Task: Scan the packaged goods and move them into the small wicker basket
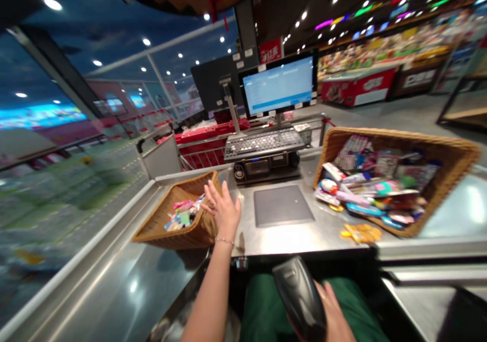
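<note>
I count two containers of woven wicker on the steel counter [281, 241]: a smaller basket [163, 236] beside the left hand [224, 212], its fingers spread apart, touching or not I can't tell, and a larger basket [452, 177] heaped with packets [365, 200] too jumbled to count. The right hand [334, 311] is clamped on one glossy black scanner [299, 291], fingertips hidden. One flat grey rectangular pad [283, 207] lies between the baskets.

Left forearm [210, 296] bare, stretched from near edge toward far side. Left hand [225, 215] flat, fingers spread, back uppermost, thumb to right. Right hand [335, 312] low, near right, curled in grip, partly hidden.
</note>
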